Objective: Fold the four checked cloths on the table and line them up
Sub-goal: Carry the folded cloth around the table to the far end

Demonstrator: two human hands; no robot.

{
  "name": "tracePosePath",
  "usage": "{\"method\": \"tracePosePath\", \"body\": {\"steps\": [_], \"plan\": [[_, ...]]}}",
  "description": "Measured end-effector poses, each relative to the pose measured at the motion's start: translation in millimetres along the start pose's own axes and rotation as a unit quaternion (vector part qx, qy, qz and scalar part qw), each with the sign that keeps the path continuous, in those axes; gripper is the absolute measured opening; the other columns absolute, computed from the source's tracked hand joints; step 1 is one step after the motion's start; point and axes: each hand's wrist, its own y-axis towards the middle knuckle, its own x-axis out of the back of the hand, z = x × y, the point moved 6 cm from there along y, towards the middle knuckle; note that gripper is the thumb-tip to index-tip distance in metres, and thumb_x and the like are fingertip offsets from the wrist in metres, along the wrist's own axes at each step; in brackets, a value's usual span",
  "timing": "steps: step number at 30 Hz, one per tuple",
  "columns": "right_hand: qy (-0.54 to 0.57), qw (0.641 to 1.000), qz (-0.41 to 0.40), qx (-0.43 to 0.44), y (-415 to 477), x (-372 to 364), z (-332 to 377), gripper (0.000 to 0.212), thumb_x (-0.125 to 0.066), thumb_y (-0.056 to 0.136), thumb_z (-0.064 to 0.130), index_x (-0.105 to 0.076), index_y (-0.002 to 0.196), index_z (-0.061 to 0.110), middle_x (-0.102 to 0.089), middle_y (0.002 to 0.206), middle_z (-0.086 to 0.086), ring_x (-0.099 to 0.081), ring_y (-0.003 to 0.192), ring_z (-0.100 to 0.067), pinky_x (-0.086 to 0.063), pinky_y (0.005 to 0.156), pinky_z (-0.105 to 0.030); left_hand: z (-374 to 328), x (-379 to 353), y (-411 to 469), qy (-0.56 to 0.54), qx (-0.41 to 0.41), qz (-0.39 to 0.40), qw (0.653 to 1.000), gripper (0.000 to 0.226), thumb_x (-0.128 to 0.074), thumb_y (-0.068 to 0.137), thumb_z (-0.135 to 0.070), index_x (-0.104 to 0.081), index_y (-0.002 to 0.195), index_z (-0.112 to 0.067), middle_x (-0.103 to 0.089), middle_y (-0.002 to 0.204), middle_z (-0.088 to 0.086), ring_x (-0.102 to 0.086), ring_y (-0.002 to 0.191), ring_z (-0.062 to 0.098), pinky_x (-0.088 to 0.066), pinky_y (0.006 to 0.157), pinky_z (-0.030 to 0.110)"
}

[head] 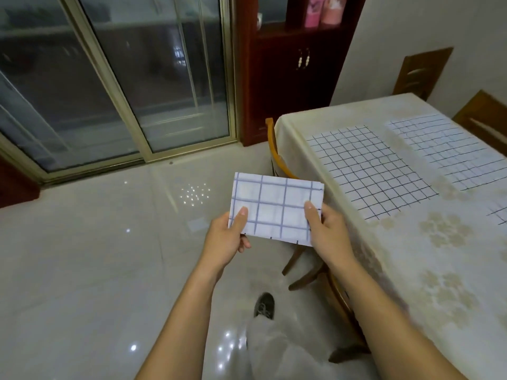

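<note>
I hold a folded checked cloth (275,207), a small white rectangle with blue lines, in the air over the floor left of the table. My left hand (229,237) pinches its lower left corner, thumb on top. My right hand (325,229) pinches its lower right edge the same way. Two unfolded checked cloths lie flat on the table: one (370,171) near the table's left side, another (450,149) further right. A corner of a third flat cloth (499,212) shows at the right frame edge.
The table (439,270) wears a cream cloth with a flower print. A wooden chair (277,157) is tucked at its left side, more chairs (422,72) stand behind. A dark red cabinet (288,72) and sliding glass doors (115,78) are at the back. My shoe (264,305) is on the glossy tile floor.
</note>
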Motion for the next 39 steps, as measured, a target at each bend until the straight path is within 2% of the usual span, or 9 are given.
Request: {"method": "tracePosePath", "body": {"steps": [3, 6, 11, 13, 19, 25, 30, 35, 39], "plan": [[0.008, 1.000, 0.005, 0.016, 57, -36, 6, 0.030, -0.040, 0.105, 0.035, -0.064, 0.116, 0.020, -0.069, 0.098, 0.012, -0.062, 0.091, 0.004, -0.050, 0.077, -0.017, -6, 23, 51, 0.023, 0.010, 0.009, 1.000, 0.027, -0.053, 0.105, -0.033, -0.069, 0.106, -0.012, -0.075, 0.093, 0.006, -0.066, 0.061, 0.014, -0.047, 0.054, 0.025], [0.022, 0.999, 0.028, 0.038, 122, -80, 25, 0.034, -0.037, 0.103, 0.045, -0.060, 0.121, 0.026, -0.069, 0.109, 0.007, -0.065, 0.101, -0.007, -0.056, 0.088, -0.038, -29, 51, 102, 0.031, 0.024, -0.006, 0.999, 0.027, -0.055, 0.104, -0.033, -0.069, 0.112, -0.012, -0.077, 0.101, 0.006, -0.069, 0.065, 0.017, -0.050, 0.055, 0.026], [0.028, 0.997, 0.059, 0.051, 232, -112, 74, 0.026, -0.036, 0.106, 0.037, -0.059, 0.105, 0.026, -0.067, 0.091, 0.010, -0.062, 0.084, -0.001, -0.049, 0.070, -0.011, -90, 77, 200, 0.019, 0.003, -0.059, 0.998, 0.027, -0.053, 0.105, -0.035, -0.067, 0.110, -0.013, -0.077, 0.087, 0.003, -0.066, 0.059, 0.017, -0.045, 0.046, 0.024], [0.041, 0.996, 0.062, 0.054, 269, -115, 83, 0.026, -0.040, 0.105, 0.038, -0.061, 0.098, 0.026, -0.065, 0.085, 0.013, -0.061, 0.079, 0.004, -0.045, 0.066, -0.010, -103, 77, 234, 0.017, -0.002, -0.081, 0.997, 0.025, -0.052, 0.105, -0.033, -0.065, 0.109, -0.013, -0.075, 0.084, 0.002, -0.064, 0.055, 0.014, -0.044, 0.045, 0.024], [0.048, 0.997, 0.048, 0.024, 345, -124, 62, 0.035, -0.050, 0.101, 0.039, -0.061, 0.128, 0.020, -0.069, 0.117, 0.005, -0.064, 0.107, -0.009, -0.052, 0.094, -0.031, -106, 61, 318, 0.037, 0.000, -0.045, 0.998, 0.029, -0.051, 0.106, -0.035, -0.066, 0.112, -0.011, -0.076, 0.091, 0.005, -0.064, 0.058, 0.017, -0.045, 0.047, 0.025], [0.003, 1.000, 0.015, 0.009, 432, -138, 67, 0.024, -0.047, 0.102, 0.036, -0.063, 0.119, 0.030, -0.066, 0.096, 0.022, -0.061, 0.088, 0.013, -0.042, 0.068, -0.002, -117, 65, 424, 0.050, -0.005, 0.002, 0.999, 0.027, -0.051, 0.106, -0.033, -0.070, 0.104, -0.014, -0.079, 0.094, -0.001, -0.065, 0.049, 0.021, -0.042, 0.042, 0.025], [-0.014, 0.999, -0.047, 0.018, 523, -168, 83, 0.027, -0.051, 0.101, 0.035, -0.069, 0.108, 0.018, -0.070, 0.090, 0.010, -0.064, 0.078, 0.000, -0.049, 0.066, -0.019, -131, 78, 532, 0.054, -0.006, 0.039, 0.998, 0.026, -0.048, 0.107, -0.032, -0.068, 0.112, -0.017, -0.078, 0.098, -0.006, -0.066, 0.050, 0.018, -0.046, 0.044, 0.023], [-0.026, 0.992, -0.122, 0.004, 591, -179, 105, 0.022, -0.050, 0.101, 0.038, -0.065, 0.090, 0.025, -0.064, 0.063, 0.016, -0.060, 0.056, 0.003, -0.044, 0.053, -0.013, -172, 85, 629, 0.086, -0.039, 0.094, 0.991, 0.028, -0.043, 0.109, -0.032, -0.067, 0.104, -0.017, -0.076, 0.091, 0.002, -0.069, 0.052, 0.022, -0.046, 0.043, 0.025], [-0.025, 0.985, -0.170, -0.031, 624, -187, 111, 0.027, -0.048, 0.101, 0.039, -0.067, 0.099, 0.020, -0.067, 0.073, 0.009, -0.062, 0.060, -0.003, -0.048, 0.055, -0.020, -189, 79, 686, 0.125, -0.064, 0.133, 0.981, 0.032, -0.039, 0.110, -0.033, -0.065, 0.114, -0.015, -0.074, 0.092, 0.006, -0.070, 0.054, 0.024, -0.045, 0.043, 0.025]]}}
